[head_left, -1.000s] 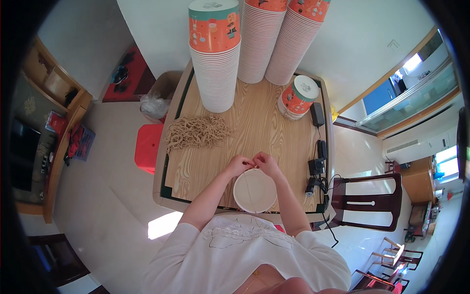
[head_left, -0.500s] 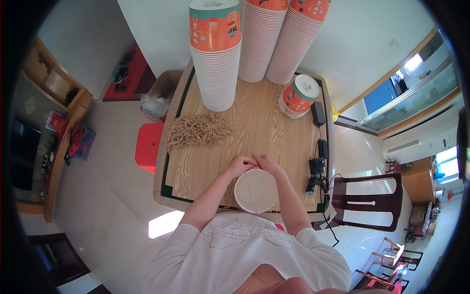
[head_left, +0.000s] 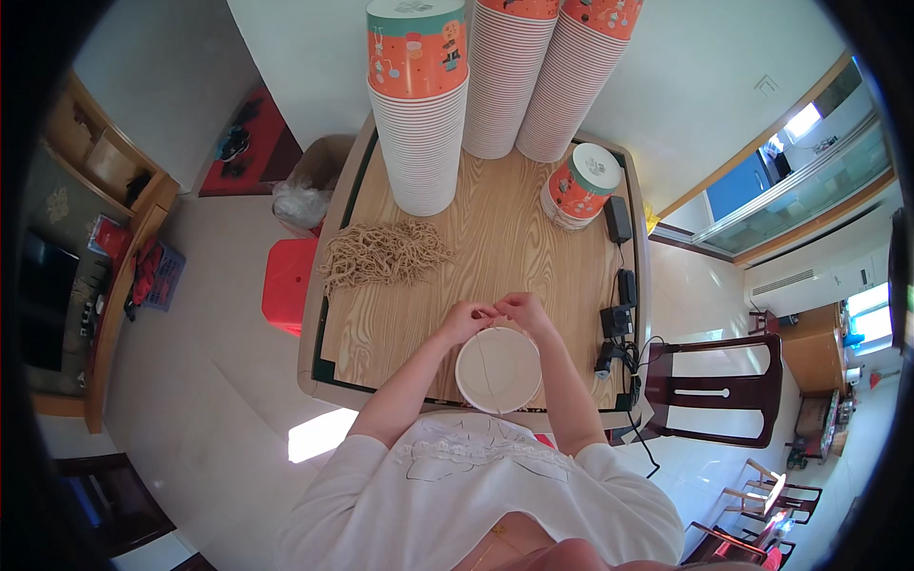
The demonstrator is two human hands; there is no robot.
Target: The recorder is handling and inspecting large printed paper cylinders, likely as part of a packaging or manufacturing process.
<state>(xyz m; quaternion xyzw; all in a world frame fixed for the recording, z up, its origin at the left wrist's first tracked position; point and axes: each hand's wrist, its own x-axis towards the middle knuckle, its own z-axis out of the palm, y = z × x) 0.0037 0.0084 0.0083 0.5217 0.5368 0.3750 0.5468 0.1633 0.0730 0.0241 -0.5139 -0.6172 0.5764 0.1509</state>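
Note:
A white paper bucket [head_left: 514, 376] stands at the table's near edge, its round mouth facing up. A thin cord [head_left: 485, 369] crosses that mouth from the near rim to the far rim. At the far rim my left hand [head_left: 465, 322] and my right hand [head_left: 523, 312] meet, fingertips pinched close together on the cord. The fingers partly hide the cord's end and that bit of rim. Farther left on the table lies a loose heap of tan twisted cords [head_left: 386, 255].
Tall stacks of nested paper buckets [head_left: 419, 143] rise at the back. A short orange bucket stack [head_left: 579, 195] stands upside down at back right. Black power adapters [head_left: 617, 322] and cables line the right edge. A red stool [head_left: 288, 284] and a dark chair [head_left: 719, 392] flank the table.
My right hand has shifted slightly up and to the right, away from the rim. My left hand and the bucket stay nearly in place.

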